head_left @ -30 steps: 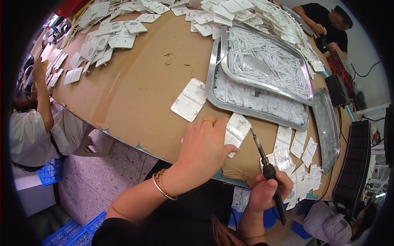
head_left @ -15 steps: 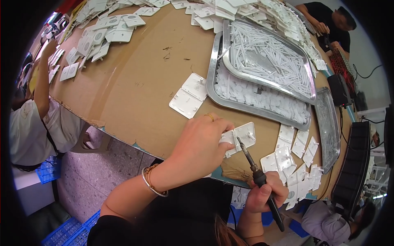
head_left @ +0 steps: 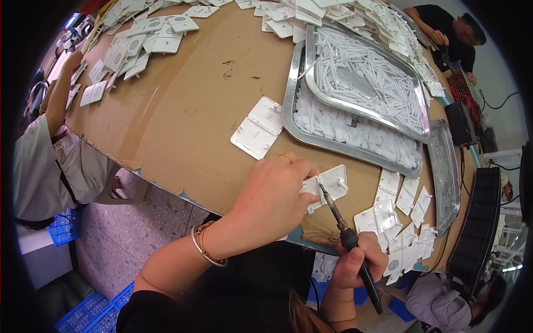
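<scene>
My left hand grips the left end of a white plastic panel with small raised posts, held just above the cardboard-covered table. In my right hand is a soldering iron with a black handle. Its metal tip meets the panel close to my left fingertips; whether it presses on the plastic I cannot tell. Beyond my left hand a second white panel lies flat on the cardboard. To the right of the iron sit several more loose white panels.
Two stacked metal trays stand ahead: the upper tray holds thin white strips, the lower tray small white pieces. A narrower metal tray lies right. Panel piles cover the far side. Co-workers sit left, far right and lower right.
My hands, the panel and the iron stay nearly in place, with only a slight shift in the view. At the left, the co-worker's arm has moved a little.
</scene>
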`<state>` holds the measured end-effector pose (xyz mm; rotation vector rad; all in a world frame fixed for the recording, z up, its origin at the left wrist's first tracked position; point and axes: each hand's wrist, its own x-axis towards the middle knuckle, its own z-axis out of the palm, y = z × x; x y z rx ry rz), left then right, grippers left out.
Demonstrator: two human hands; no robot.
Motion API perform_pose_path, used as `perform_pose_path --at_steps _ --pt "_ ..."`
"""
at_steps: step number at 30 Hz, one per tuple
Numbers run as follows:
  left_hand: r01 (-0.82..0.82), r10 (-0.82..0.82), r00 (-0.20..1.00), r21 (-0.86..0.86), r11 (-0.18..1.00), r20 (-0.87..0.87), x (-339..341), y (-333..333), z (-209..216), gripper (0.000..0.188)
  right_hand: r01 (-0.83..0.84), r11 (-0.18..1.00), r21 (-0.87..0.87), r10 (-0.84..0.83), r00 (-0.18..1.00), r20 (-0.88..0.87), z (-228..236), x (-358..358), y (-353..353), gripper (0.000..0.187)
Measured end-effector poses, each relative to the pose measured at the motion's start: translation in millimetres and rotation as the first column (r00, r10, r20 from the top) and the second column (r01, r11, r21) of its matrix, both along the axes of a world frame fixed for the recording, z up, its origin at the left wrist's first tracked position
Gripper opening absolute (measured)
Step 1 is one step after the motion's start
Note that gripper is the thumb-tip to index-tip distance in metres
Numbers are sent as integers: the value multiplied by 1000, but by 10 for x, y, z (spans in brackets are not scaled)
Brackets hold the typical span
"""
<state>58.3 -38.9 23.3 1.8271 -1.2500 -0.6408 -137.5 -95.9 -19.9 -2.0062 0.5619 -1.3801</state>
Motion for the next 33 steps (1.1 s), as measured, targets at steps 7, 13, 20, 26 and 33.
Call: perform_pose_path --at_steps 7,13,20,26,33 --pt "3 -3 1000 8 1000 6 -2 -5 3 26 4 997 82 -5 1000 10 3 -11 14 22" --pt "6 -5 1000 38 999 -14 0 -5 27 26 62 997 51 -66 993 97 25 32 36 17" --pt "7 -7 1000 35 999 6 -9 -6 22 28 93 971 221 -116 989 94 68 47 60 21" --pt "7 -7 1000 33 999 14 -7 -8 21 27 90 971 223 -112 990 91 61 38 58 20" --pt "8 -9 1000 33 999 21 -2 -11 6 26 90 964 248 -112 991 73 88 43 64 19"
